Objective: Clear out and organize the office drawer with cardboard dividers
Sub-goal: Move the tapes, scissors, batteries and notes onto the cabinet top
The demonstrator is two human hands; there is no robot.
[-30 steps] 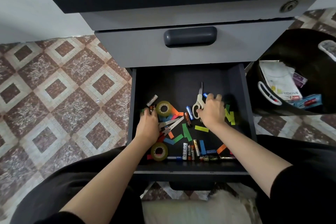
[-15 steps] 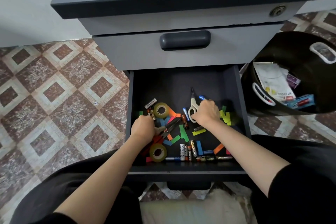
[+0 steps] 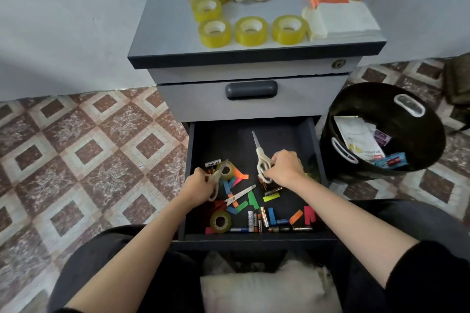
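My left grip (image 3: 197,185) is clenched round the handles of the left scissors (image 3: 220,171), whose blades cross a tape roll (image 3: 231,172) in the open drawer (image 3: 223,140). My right grip (image 3: 284,168) grasps the right scissors (image 3: 259,150), blades pointing rearward. Loose scissors (image 3: 240,194), batteries (image 3: 254,221) and paper strips (image 3: 253,202) lie on the drawer floor.

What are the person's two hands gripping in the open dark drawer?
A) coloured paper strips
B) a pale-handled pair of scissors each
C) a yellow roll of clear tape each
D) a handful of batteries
B: the left hand grips one pale-handled pair of scissors and the right hand grips a second pale-handled pair, above the clutter in the open dark drawer.
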